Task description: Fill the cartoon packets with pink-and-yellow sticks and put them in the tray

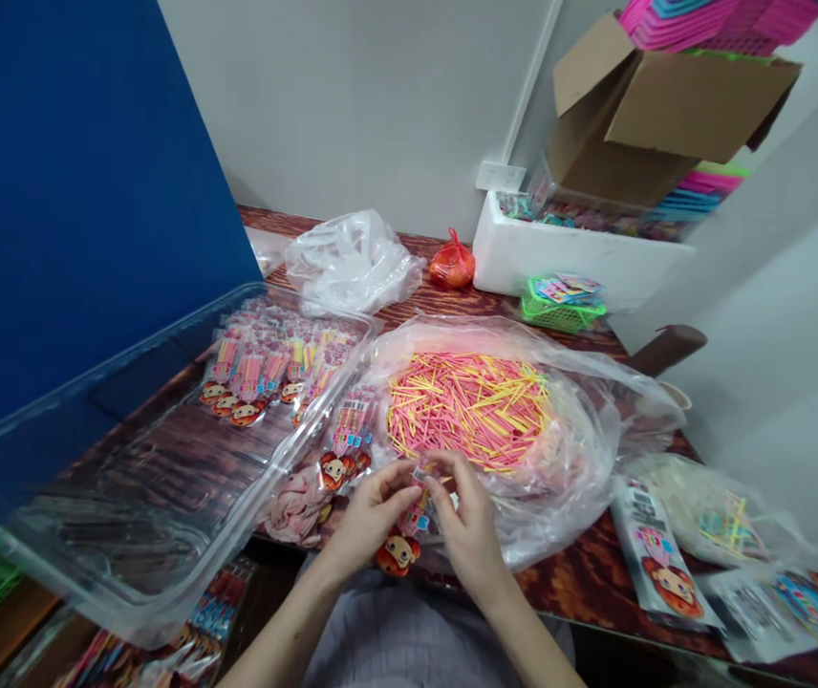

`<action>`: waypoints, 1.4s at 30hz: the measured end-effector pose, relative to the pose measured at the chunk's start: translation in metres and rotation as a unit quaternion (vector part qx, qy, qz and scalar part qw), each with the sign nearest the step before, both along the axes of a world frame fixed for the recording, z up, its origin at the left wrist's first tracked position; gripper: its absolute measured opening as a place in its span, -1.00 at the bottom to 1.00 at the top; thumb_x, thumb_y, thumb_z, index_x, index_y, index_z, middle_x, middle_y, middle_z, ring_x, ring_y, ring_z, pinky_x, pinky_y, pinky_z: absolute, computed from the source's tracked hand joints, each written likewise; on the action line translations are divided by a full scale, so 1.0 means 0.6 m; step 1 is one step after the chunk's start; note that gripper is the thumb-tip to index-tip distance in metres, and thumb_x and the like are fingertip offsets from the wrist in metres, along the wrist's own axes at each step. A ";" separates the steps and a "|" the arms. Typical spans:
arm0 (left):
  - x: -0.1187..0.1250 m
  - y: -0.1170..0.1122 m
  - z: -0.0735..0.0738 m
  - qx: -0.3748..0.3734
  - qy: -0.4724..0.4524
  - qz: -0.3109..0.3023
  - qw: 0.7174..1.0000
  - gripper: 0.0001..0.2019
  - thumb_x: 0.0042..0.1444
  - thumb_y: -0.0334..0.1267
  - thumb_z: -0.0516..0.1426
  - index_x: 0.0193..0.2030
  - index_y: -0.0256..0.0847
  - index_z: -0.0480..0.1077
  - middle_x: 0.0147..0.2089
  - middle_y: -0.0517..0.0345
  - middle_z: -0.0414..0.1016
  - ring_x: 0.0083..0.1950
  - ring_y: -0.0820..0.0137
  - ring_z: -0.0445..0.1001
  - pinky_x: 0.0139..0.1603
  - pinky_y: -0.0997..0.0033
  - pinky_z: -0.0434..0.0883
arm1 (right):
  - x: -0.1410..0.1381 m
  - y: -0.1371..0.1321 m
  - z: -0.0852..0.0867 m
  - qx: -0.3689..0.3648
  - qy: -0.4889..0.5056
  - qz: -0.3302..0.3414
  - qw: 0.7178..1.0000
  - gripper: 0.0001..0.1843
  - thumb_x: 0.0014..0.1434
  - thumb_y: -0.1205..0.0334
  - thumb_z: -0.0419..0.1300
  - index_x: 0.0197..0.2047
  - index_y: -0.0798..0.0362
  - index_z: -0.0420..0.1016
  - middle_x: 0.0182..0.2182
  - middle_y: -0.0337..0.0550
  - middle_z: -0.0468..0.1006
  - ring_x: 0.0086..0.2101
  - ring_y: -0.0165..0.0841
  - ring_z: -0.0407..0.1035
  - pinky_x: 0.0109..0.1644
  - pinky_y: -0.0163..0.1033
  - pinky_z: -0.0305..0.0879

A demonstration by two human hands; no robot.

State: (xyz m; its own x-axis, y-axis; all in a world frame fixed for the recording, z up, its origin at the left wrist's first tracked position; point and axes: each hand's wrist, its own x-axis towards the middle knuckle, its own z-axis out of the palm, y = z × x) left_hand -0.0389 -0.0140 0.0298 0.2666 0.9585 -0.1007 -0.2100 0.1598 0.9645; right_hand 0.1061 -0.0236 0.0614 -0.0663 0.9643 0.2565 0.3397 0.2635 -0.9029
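Between my two hands is a small printed plastic packet (399, 551) with a cartoon face at its lower end. My left hand (373, 511) pinches its upper left side, and my right hand (467, 521) pinches its upper right side. The fingers partly hide the packet's top. Just beyond my hands, a large clear plastic bag (581, 487) lies spread wide, holding a heap of thin pink and yellow sticks (462, 406). Left of the bag lie several filled packets (352, 430) with the same cartoon face, beside a crumpled pink cloth (296, 506).
A clear plastic bin (237, 516) at left holds many filled packets (251, 368). Flat printed pouches (656, 559) and a bag of sticks (724, 516) lie at right. Behind are a white plastic bag (355, 258), red-bagged fruit (452, 266), a green basket (559, 313) and a white foam box (567, 253).
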 end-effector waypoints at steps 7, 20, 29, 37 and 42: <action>-0.037 0.017 0.017 0.044 0.113 0.049 0.991 -0.78 0.12 -0.13 0.19 -0.20 -0.23 0.49 -0.24 0.14 0.58 -0.22 0.36 0.52 -0.16 0.42 0.43 | 0.022 0.013 -0.004 -0.074 0.071 0.024 0.994 -0.77 0.32 0.17 0.07 0.00 -0.03 0.43 -0.15 -0.14 0.52 -0.13 -0.29 0.42 -0.09 -0.23 0.32; -0.096 0.127 -0.057 0.264 0.586 0.270 0.717 -0.51 0.31 -0.19 -0.07 0.31 -0.40 0.19 0.19 -0.33 0.40 0.21 -0.05 0.39 0.18 -0.07 0.33 | 0.164 0.180 -0.074 -0.015 -0.556 -0.151 0.817 -0.72 0.21 0.54 -0.02 -0.15 0.23 0.48 -0.16 0.17 0.48 -0.10 -0.07 0.28 -0.07 -0.06 0.17; -0.096 0.092 -0.043 0.294 0.558 0.238 0.739 -0.49 0.31 -0.17 -0.04 0.35 -0.33 0.11 0.26 -0.27 0.33 0.28 0.01 0.31 0.25 -0.07 0.29 | 0.160 0.196 -0.074 -0.039 -0.577 -0.134 0.805 -0.76 0.22 0.50 0.00 -0.15 0.25 0.47 -0.19 0.18 0.50 -0.15 -0.10 0.32 -0.12 -0.11 0.12; -0.067 0.066 -0.021 0.309 0.554 0.226 0.740 -0.44 0.29 -0.19 0.01 0.40 -0.18 0.01 0.41 -0.20 0.11 0.42 0.03 0.07 0.34 -0.15 0.14 | 0.199 0.194 -0.077 -0.070 -0.514 -0.109 0.848 -0.79 0.29 0.41 -0.04 -0.18 0.11 0.42 -0.32 -0.02 0.57 -0.31 -0.27 0.40 -0.28 -0.25 0.07; -0.041 0.053 -0.007 0.324 0.539 0.199 0.752 -0.51 0.29 -0.23 0.02 0.35 -0.10 0.12 0.42 -0.10 0.10 0.43 0.08 0.07 0.35 -0.13 0.14 | 0.205 0.206 -0.068 -0.090 -0.460 -0.088 0.879 -0.83 0.32 0.27 0.00 -0.16 0.08 0.39 -0.39 -0.12 0.55 -0.40 -0.31 0.38 -0.38 -0.29 0.01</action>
